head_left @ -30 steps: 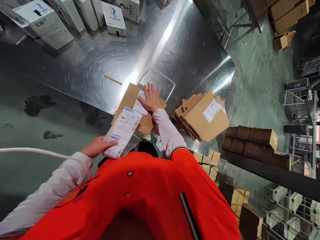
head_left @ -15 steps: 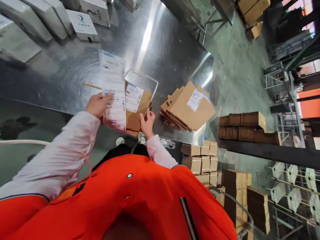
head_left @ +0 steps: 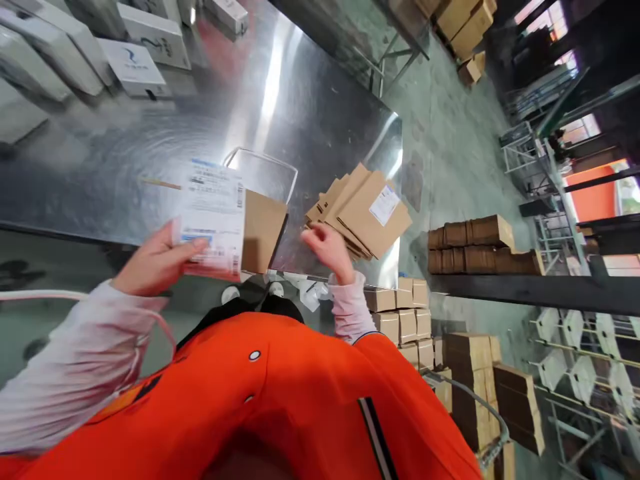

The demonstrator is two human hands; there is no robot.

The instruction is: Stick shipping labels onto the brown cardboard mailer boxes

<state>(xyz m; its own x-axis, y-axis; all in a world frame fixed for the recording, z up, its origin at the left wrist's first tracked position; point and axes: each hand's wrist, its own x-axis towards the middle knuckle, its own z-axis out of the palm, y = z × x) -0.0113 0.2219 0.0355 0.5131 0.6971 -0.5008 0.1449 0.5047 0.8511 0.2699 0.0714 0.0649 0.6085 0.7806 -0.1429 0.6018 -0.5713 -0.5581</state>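
Note:
My left hand [head_left: 163, 257] grips a sheaf of printed shipping labels [head_left: 213, 217], thumb on top. Beside the sheaf, partly covered by it, lies a flat brown cardboard piece [head_left: 264, 230] with a bare face, near the table's front edge. My right hand [head_left: 327, 247] is curled closed, with nothing seen in its fingers. It hovers at the left edge of a fanned pile of flat cardboard mailers [head_left: 357, 207]. On the pile's top piece is a white label [head_left: 385, 205]. Whether the right hand touches the pile I cannot tell.
A thin white frame [head_left: 265, 157] lies on the metal table [head_left: 320, 107] behind the cardboard. White boxes [head_left: 134, 67] stand at the table's far left. Beyond the right edge are stacked cartons [head_left: 397, 320] on the floor. A pale hose [head_left: 45, 295] runs by my left arm.
My right hand has left the cardboard beside the labels and moved right to the pile. The labelled face beside the sheaf is gone; a bare one shows. My left hand still holds the labels.

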